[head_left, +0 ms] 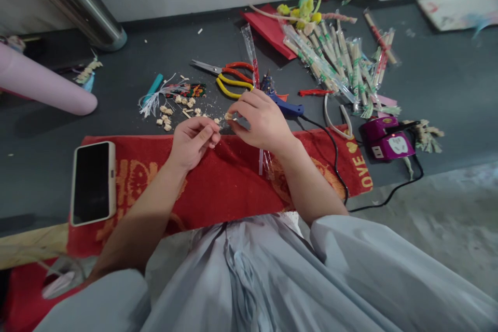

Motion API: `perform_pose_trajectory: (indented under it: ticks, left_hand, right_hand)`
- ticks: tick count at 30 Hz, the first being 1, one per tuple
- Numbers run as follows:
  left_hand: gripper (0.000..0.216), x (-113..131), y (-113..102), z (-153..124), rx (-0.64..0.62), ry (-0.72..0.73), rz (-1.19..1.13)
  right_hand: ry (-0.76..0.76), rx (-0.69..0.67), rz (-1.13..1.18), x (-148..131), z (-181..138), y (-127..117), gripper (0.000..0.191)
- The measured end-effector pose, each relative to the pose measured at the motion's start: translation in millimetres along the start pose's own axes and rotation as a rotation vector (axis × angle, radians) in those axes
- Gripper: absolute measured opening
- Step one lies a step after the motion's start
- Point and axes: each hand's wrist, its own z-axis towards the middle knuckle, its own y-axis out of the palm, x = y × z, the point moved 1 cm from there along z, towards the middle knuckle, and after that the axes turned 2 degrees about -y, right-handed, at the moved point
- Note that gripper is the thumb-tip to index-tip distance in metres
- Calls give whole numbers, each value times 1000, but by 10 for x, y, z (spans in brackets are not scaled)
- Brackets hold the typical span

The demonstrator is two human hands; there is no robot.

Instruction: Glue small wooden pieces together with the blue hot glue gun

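Over the far edge of the red towel [229,187], my right hand [262,119] pinches a small beige piece [229,116] between thumb and fingertips. Just left of it, my left hand [196,140] is closed, thumb pressed against curled fingers; whatever it holds is hidden. Several loose beige pieces [166,110] and crumbs lie beyond the left hand, beside a tassel of white threads [153,97] and a flower-patterned strip [196,90]. Scissors with a red and a yellow handle [223,73] lie past my hands. A blue glue gun [288,106] rests beyond my right wrist.
A phone [93,182] lies on the towel's left end. Wrapped sticks [342,57] are heaped at the back right, near a red packet [268,31]. A purple power socket [385,138] with a black cable [330,137] stands right. A pink cylinder [46,80] juts in from the left.
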Motion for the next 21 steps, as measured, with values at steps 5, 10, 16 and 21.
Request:
perform_pose_trajectory:
  ticks: [5,10,16,21]
  left_hand:
    - [31,-19,-6,-1,-30,44,-20]
    - [24,-6,12,-13,-70,50,-42]
    - [26,18,16,-4,-43,28,-36]
    - [28,23,5,27,41,12,-19]
  right_hand:
    - [2,-7,-21,-12,5,-14,14]
    - [6,-38,-15,-14,7,-28,16]
    - [6,-42,-14,-18,10,-37,16]
    - [3,-27,-18,-20,11,-32,17]
